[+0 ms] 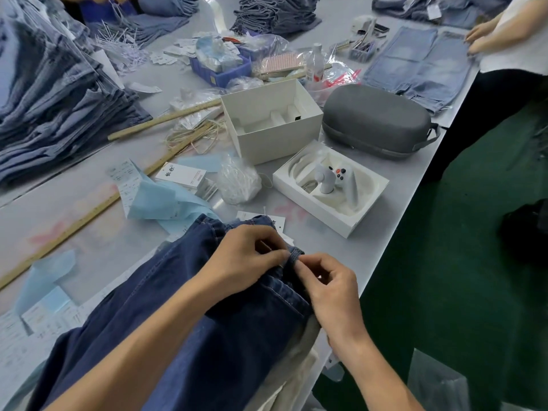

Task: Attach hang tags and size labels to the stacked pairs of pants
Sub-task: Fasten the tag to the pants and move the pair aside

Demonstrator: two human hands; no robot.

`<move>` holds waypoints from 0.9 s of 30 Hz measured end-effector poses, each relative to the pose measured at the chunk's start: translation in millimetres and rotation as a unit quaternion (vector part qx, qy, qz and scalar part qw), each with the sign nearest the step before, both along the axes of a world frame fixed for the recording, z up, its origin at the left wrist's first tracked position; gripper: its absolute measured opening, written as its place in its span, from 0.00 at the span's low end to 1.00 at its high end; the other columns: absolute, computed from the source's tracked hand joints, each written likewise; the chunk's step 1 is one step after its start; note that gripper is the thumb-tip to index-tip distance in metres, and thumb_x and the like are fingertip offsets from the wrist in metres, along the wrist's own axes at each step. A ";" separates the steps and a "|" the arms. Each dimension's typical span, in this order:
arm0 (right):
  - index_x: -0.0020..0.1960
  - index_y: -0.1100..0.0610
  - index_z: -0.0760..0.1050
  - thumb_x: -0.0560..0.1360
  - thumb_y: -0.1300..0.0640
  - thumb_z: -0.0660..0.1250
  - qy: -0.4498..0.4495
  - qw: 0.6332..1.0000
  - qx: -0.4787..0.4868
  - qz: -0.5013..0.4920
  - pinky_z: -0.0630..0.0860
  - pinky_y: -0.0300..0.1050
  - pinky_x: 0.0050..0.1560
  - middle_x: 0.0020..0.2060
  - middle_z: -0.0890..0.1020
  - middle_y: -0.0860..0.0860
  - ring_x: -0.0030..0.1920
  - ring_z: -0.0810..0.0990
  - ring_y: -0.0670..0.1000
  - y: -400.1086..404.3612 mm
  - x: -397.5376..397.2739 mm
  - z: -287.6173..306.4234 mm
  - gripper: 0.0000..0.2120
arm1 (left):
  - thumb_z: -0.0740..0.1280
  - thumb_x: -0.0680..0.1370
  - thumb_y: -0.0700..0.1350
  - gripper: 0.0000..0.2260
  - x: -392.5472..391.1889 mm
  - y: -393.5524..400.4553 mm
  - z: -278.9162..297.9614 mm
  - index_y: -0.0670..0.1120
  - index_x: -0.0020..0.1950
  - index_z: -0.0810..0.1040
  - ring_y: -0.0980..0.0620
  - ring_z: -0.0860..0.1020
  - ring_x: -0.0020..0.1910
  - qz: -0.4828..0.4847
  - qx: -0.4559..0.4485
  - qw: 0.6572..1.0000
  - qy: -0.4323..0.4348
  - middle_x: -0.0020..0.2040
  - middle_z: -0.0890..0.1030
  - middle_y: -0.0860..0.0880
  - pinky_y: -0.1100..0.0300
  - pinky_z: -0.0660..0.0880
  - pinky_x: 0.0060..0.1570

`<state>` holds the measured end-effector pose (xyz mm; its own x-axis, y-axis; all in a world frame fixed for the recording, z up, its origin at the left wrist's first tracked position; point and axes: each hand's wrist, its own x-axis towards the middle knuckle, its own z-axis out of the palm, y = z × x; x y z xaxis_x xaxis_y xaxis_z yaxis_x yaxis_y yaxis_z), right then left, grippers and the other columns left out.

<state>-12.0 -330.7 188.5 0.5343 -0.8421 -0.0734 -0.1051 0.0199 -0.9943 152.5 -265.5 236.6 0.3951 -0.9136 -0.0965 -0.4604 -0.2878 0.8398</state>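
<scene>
Evidently my left hand and right hand each pinch the belt loop on the near dark jeans, holding it up, I judge, for threading a tag.

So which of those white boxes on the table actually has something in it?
The shallow white tray nearest the hands, holding a white controller. The taller white box behind it shows only its bare moulded insert.

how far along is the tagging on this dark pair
Done: nothing visibly attached yet. In hand: left hand and right hand pinch a belt loop on the dark blue jeans. Left: hang tags lie unused on the table.
</scene>
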 end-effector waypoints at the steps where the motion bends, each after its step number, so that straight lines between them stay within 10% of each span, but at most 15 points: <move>1: 0.47 0.49 0.85 0.76 0.58 0.74 0.036 0.996 -0.074 0.018 0.79 0.35 0.48 0.41 0.86 0.45 0.45 0.84 0.45 -3.8 -5.0 3.3 0.05 | 0.75 0.76 0.40 0.04 -0.4 1.8 0.2 0.48 0.42 0.84 0.55 0.83 0.39 0.015 -0.017 0.999 0.029 0.38 0.85 0.52 0.61 0.78 0.45; 4: 0.56 0.50 0.83 0.75 0.56 0.74 0.096 0.967 -0.233 0.032 0.76 0.30 0.54 0.48 0.85 0.39 0.51 0.83 0.40 -16.1 -23.6 11.3 0.10 | 0.72 0.78 0.36 0.03 0.0 6.8 2.4 0.41 0.45 0.81 0.51 0.85 0.43 0.062 -0.070 0.984 0.149 0.42 0.87 0.46 0.62 0.79 0.47; 11: 0.61 0.36 0.74 0.80 0.52 0.67 0.157 0.978 -0.097 0.093 0.75 0.32 0.59 0.56 0.79 0.32 0.56 0.76 0.29 -32.1 -35.4 8.6 0.14 | 0.70 0.74 0.39 0.03 16.0 13.3 15.2 0.43 0.44 0.76 0.46 0.85 0.47 0.175 -0.218 0.845 0.456 0.52 0.85 0.36 0.57 0.83 0.45; 17: 0.60 0.34 0.74 0.77 0.54 0.72 0.145 0.974 -0.149 0.094 0.76 0.32 0.56 0.54 0.81 0.34 0.55 0.80 0.39 -23.7 -27.1 -4.0 0.19 | 0.70 0.74 0.41 0.02 17.3 9.5 11.9 0.45 0.45 0.78 0.46 0.84 0.42 0.180 -0.225 0.848 0.444 0.41 0.84 0.40 0.56 0.83 0.46; 22: 0.57 0.55 0.84 0.77 0.51 0.69 0.146 0.905 -0.398 0.030 0.75 0.37 0.54 0.47 0.82 0.44 0.50 0.78 0.46 -31.4 -24.3 -1.3 0.13 | 0.71 0.75 0.42 0.02 17.5 12.1 9.6 0.44 0.45 0.80 0.48 0.80 0.38 0.173 -0.224 0.859 0.427 0.38 0.80 0.42 0.57 0.81 0.43; 27: 0.55 0.47 0.83 0.80 0.46 0.62 0.054 0.989 -0.126 0.061 0.76 0.32 0.52 0.48 0.85 0.42 0.53 0.82 0.44 -24.7 -19.1 12.9 0.13 | 0.75 0.70 0.45 0.08 14.0 11.3 13.0 0.43 0.46 0.83 0.49 0.79 0.37 0.181 -0.219 0.870 0.404 0.38 0.79 0.43 0.59 0.80 0.41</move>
